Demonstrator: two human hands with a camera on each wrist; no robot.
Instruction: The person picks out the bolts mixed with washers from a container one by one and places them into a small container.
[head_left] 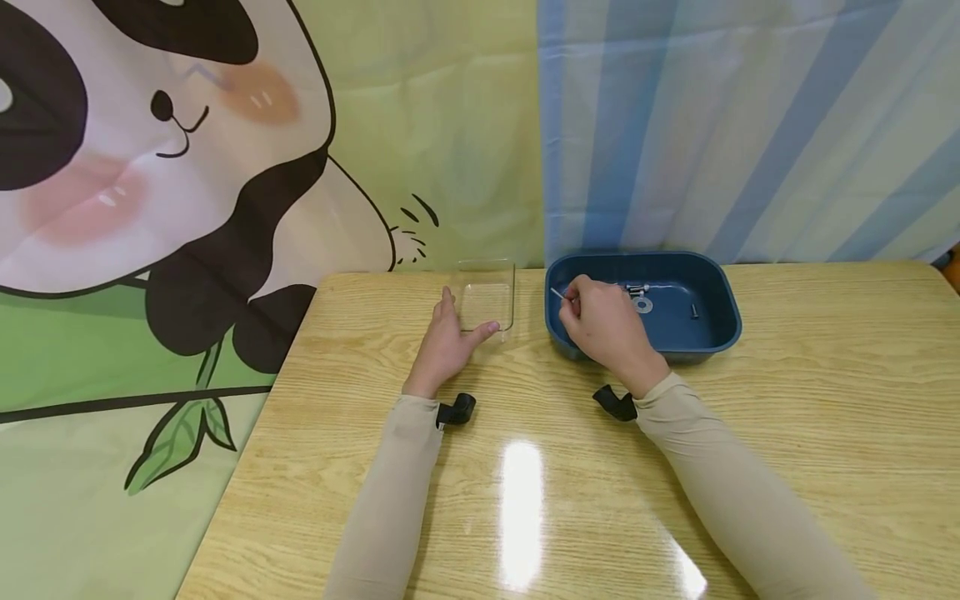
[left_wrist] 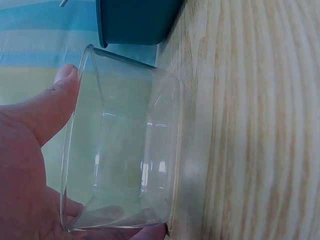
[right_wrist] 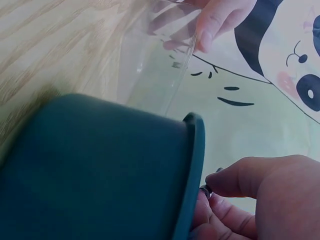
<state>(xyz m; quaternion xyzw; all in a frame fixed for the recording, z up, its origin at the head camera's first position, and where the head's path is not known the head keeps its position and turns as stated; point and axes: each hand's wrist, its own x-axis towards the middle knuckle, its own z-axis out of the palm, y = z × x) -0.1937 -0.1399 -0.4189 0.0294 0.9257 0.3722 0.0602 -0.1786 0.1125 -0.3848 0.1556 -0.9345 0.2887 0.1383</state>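
My left hand [head_left: 444, 346] holds a clear rectangular box [head_left: 487, 307], thumb at the near rim and the other fingers along its left side. In the left wrist view the box [left_wrist: 125, 145] stands upright on the table, see-through, with nothing visible inside. Over the left end of the blue tray [head_left: 701, 348], my right hand [head_left: 606, 323] pinches a slim metal screw [head_left: 557, 293] between thumb and fingertips. Most of that screw is hidden by the fingers in the right wrist view. A washer [head_left: 642, 306] and several bolts [head_left: 637, 290] lie on the tray's floor.
Another small screw [head_left: 693, 311] lies toward the right of the tray. Behind the wooden table [head_left: 360, 350] hangs a curtain [head_left: 465, 150] with a panda print and blue stripes. The box stands left of the tray with a narrow gap between.
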